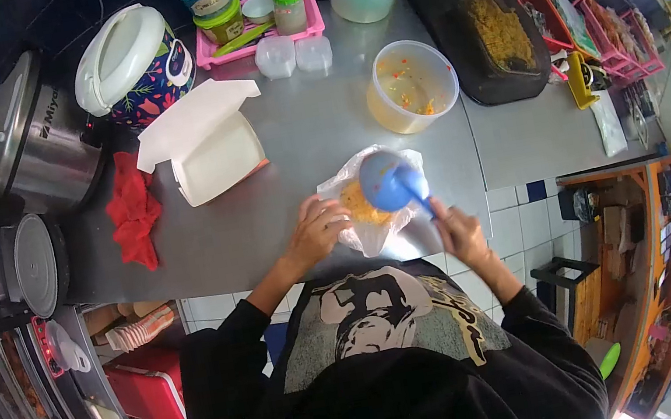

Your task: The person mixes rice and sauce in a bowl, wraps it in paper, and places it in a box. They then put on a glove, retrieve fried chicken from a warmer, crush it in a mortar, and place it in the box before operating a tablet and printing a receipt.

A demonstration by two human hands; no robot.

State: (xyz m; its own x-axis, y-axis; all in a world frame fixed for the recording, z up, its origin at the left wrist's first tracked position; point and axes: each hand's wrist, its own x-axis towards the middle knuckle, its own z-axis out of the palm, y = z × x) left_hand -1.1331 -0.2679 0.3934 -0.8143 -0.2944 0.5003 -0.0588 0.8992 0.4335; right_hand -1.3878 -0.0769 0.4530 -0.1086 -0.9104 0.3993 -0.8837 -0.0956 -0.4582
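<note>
A clear plastic bag (370, 243) lies spread near the counter's front edge, with a mound of yellow-brown food (360, 205) in it. My left hand (319, 230) grips the bag's left side with curled fingers. In my right hand (458, 233) is the handle of a blue ladle (387, 183). Its bowl hangs over the right part of the food, hiding some of it, and is smeared by motion. Behind the bag stands a round plastic tub (387, 115) of pale liquid with red and orange bits. An open white paper food box (221, 159) sits to the left.
A red cloth (133, 209) lies on the left of the steel counter (294, 123), near a flowered rice cooker (140, 78) and a large steel pot (53, 137). At the back are a pink tray (313, 11) and a black tray (502, 88) with brown food.
</note>
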